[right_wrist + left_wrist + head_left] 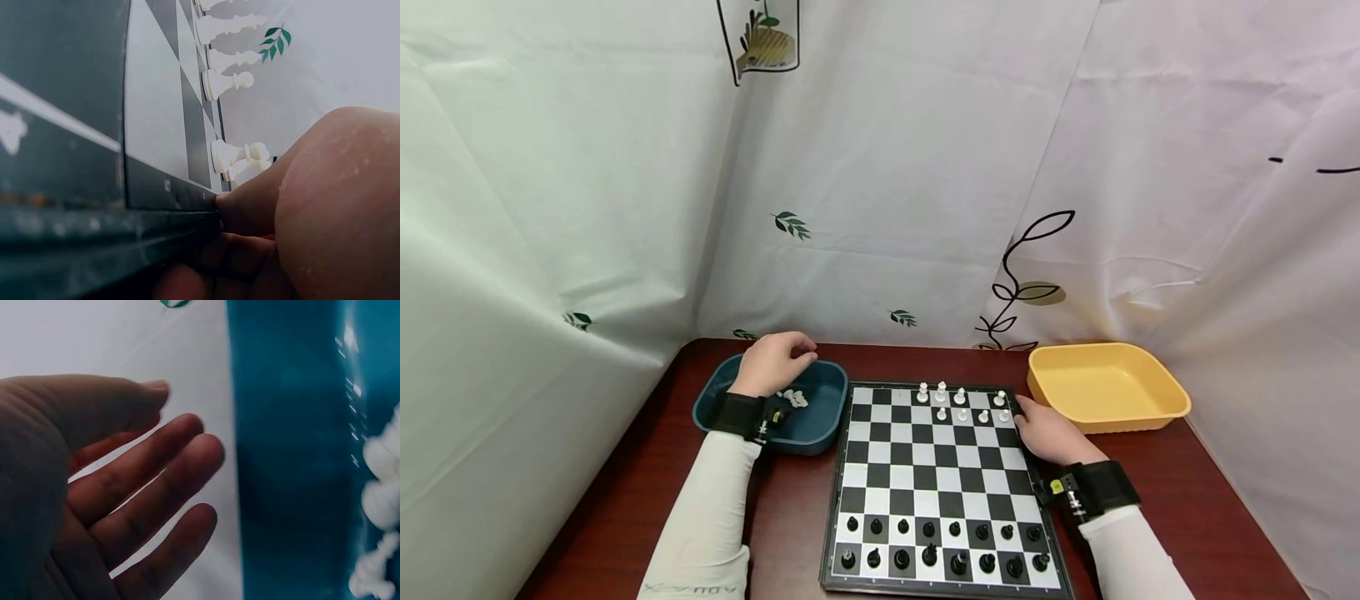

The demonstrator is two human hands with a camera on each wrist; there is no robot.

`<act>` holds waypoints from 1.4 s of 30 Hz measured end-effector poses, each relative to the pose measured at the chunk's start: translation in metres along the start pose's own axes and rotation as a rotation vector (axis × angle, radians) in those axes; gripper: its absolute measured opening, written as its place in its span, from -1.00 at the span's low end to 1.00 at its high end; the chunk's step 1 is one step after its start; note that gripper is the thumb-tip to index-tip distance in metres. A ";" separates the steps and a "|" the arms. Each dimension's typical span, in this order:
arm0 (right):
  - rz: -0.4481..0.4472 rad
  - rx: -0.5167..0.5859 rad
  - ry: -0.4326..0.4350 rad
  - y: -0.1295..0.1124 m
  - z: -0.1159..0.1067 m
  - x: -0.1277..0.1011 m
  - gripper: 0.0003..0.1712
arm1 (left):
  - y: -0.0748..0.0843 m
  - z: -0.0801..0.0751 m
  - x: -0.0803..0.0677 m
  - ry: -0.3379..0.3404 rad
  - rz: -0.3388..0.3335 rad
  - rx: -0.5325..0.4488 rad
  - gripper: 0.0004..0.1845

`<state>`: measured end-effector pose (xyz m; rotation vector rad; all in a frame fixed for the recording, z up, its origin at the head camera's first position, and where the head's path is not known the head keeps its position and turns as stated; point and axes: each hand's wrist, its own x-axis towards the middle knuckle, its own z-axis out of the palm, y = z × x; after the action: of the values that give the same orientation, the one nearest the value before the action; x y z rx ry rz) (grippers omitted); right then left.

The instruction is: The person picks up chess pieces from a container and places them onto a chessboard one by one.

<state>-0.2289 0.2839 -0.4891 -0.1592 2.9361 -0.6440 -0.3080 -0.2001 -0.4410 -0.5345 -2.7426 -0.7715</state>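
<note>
Left hand [772, 364] over the blue tray [823, 417], fingers loosely bent, thumb and fingertips apart, nothing seen between them. Right hand [1052, 429] grips the chessboard [936, 467] by its right edge, thumb at the rim near the far corner, fingers bent low along the side. Hands well apart. Tray sits by the far left corner of the counter [790, 517], a loose white heap [796, 399] inside; board lies to its right, reaching close to the counter's far edge. Risks, as judged: (1) a tug by the right hand could jolt the board and topple the upright white pieces [941, 392] at its far end, some just beside the thumb; (2) heap is small and jumbled, so a pinch could slip or lift two; (3) gap in the far white row is tight, so fingertips could knock neighbours; (4) left sleeve [703, 517], if carried low across, could sweep the black pieces [929, 554] at the near end; (5) a backward swing of the right hand could bump the yellow tray [1108, 387] by the far right corner. Writing: faint sleeve letters, not legible with confidence; rim marks too small to read; no brand made out.
</note>
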 end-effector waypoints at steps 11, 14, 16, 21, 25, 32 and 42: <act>-0.007 0.003 0.002 0.000 0.001 0.000 -0.38 | -0.012 -0.004 -0.005 -0.102 -0.088 0.078 -0.81; -0.005 0.003 0.002 0.001 0.001 0.000 -0.38 | -0.013 -0.003 -0.005 -0.154 -0.104 0.091 -0.80; -0.005 0.005 0.004 0.001 0.001 0.000 -0.38 | -0.014 -0.002 -0.005 -0.196 -0.109 0.099 -0.80; -0.005 0.010 0.007 0.001 0.001 0.001 -0.38 | -0.019 0.005 -0.005 -0.275 -0.135 0.115 -0.82; 0.002 0.013 0.001 0.001 0.001 0.001 -0.39 | -0.020 0.007 -0.006 -0.304 -0.160 0.108 -0.80; 0.002 0.015 -0.003 0.001 0.001 0.000 -0.39 | -0.022 0.008 -0.009 -0.340 -0.221 0.103 -0.74; 0.004 0.020 -0.003 0.002 0.002 0.000 -0.38 | -0.021 0.009 -0.009 -0.375 -0.244 0.101 -0.86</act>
<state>-0.2288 0.2846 -0.4915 -0.1517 2.9254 -0.6719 -0.3102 -0.2144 -0.4610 -0.3567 -3.2198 -0.6312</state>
